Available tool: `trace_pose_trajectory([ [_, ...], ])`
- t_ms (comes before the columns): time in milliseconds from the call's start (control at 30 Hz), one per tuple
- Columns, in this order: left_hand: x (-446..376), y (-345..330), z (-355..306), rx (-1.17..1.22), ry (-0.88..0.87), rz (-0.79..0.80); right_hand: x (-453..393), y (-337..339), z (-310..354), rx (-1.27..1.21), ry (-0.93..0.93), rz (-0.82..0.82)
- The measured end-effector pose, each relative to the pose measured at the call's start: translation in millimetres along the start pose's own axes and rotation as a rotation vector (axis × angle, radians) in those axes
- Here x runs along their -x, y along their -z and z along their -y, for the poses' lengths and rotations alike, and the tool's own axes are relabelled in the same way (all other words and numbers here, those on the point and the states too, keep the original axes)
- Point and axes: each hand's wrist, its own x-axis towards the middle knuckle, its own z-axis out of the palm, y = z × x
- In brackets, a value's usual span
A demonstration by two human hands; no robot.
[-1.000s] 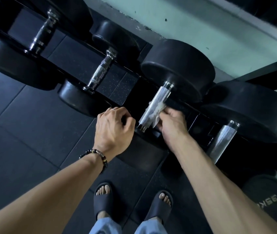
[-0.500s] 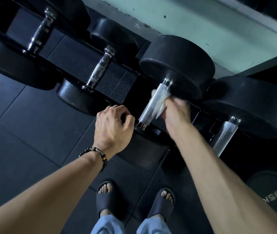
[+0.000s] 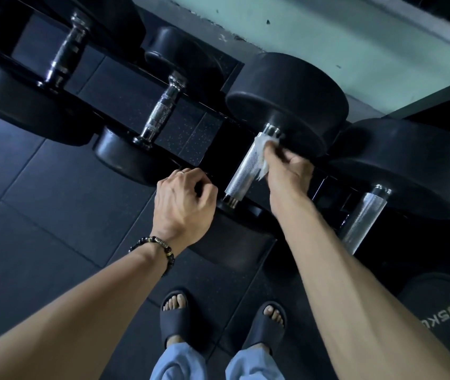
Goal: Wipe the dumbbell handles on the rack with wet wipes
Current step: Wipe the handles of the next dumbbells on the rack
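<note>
Right hand (image 3: 287,171) pinches a crumpled white wet wipe (image 3: 263,152) against the far end of the knurled chrome dumbbell handle (image 3: 248,167), hard up to the black round weight head (image 3: 287,102). Near half of handle bare. Left hand (image 3: 182,207), fingers curled, grips the black rack's front rail (image 3: 199,160) just beside the handle's near collar. Next knurled handle (image 3: 363,218) lies right of the forearm.

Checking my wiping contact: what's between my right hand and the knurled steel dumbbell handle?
In the head view, a crumpled white wet wipe, pinched by the right hand, lies against the knurled steel dumbbell handle.
</note>
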Motion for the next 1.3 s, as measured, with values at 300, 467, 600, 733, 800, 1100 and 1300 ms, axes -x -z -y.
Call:
trace_pose_trajectory([
  [300,-2.3,-0.9,4.0,0.008,-0.019,0.013,-0.7,1.6,0.8,-0.005,-0.046,0.036],
  [467,-2.6,0.9,3.5,-0.012,-0.051,0.052,30.0,17.7,-12.3,0.265,-0.117,0.242],
  [600,-4.6,2.1,5.6,-0.047,-0.086,0.091,44.3,25.5,-13.3,0.491,-0.073,0.351],
  [733,-4.2,3.5,4.1,-0.055,-0.084,0.140,66.3,42.5,1.6,0.360,0.075,0.255],
  [800,-3.6,6.2,2.6,-0.036,-0.078,0.175,82.5,53.9,15.0,0.195,0.066,0.297],
  [1100,-14.5,33.0,-10.0,0.302,-0.208,0.432,109.8,48.4,30.3,-0.027,0.013,0.224],
  [1300,-29.1,28.8,-15.0,0.372,-0.047,0.260,114.2,20.5,18.2,0.147,0.243,-0.027],
])
